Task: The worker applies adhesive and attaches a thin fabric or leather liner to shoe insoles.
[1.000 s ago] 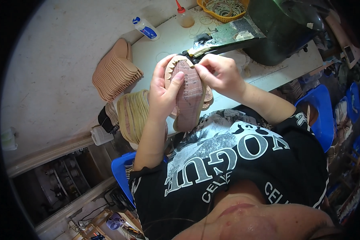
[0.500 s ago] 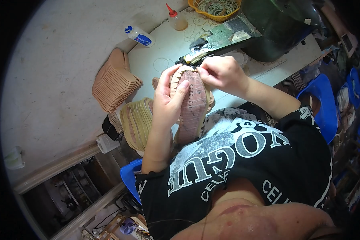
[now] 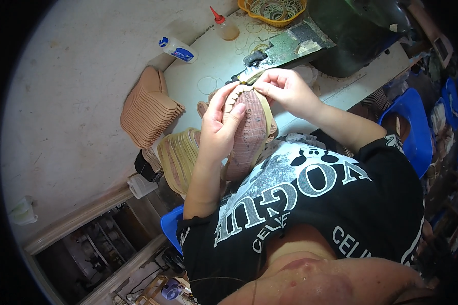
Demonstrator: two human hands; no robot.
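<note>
L hand [image 3: 220, 127] grips the shoe sole [image 3: 249, 134] from its left side, fingers curled over the edge. R hand [image 3: 285, 90] pinches the sole's top rim w/ thumb & fingertips [image 3: 262, 87], held above the white table [image 3: 208, 66].

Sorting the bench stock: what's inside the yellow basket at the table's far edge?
The yellow basket holds a heap of thin loops, seemingly rubber bands. More loose loops lie on the white table beside it. The picture's top edge cuts the basket off, so its far part is unseen.
</note>
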